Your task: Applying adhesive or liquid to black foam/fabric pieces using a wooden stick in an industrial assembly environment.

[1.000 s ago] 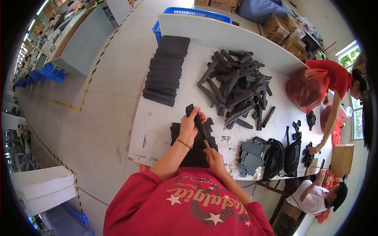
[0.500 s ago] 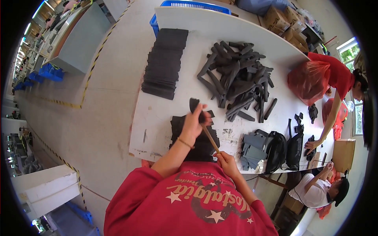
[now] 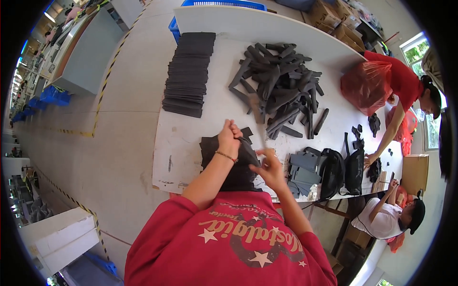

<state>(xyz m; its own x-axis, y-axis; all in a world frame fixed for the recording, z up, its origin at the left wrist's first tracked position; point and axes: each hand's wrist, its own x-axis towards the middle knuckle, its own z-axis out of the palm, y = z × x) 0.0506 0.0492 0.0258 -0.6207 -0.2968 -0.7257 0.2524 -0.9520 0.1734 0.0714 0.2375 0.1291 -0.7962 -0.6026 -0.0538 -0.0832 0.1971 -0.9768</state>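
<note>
My left hand (image 3: pixel 229 140) is closed in a fist round one end of a dark fabric piece (image 3: pixel 247 151), which slants down toward my right hand. My right hand (image 3: pixel 271 168) grips a thin wooden stick (image 3: pixel 258 112), blurred by motion and pointing away from me; its fingertips are close to the lower end of the fabric. Under my hands, against the table's near edge, lies a heap of flat dark fabric pieces (image 3: pixel 234 178). Beyond them rises a loose pile of dark tube-shaped fabric pieces (image 3: pixel 286 90). A neat overlapping stack of flat dark pieces (image 3: pixel 188 71) is at the far left.
The white table (image 3: pixel 164 143) has a raised board (image 3: pixel 267 21) along its far side, with a blue basket (image 3: pixel 224 5) behind. Grey panels (image 3: pixel 304 172) and black bags (image 3: pixel 332 171) lie right. Two people work there, one beside a red plastic bag (image 3: pixel 365 86).
The stick has swung from pointing toward me to pointing away. My left hand has closed into a fist on the fabric, and my right hand has risen toward it.
</note>
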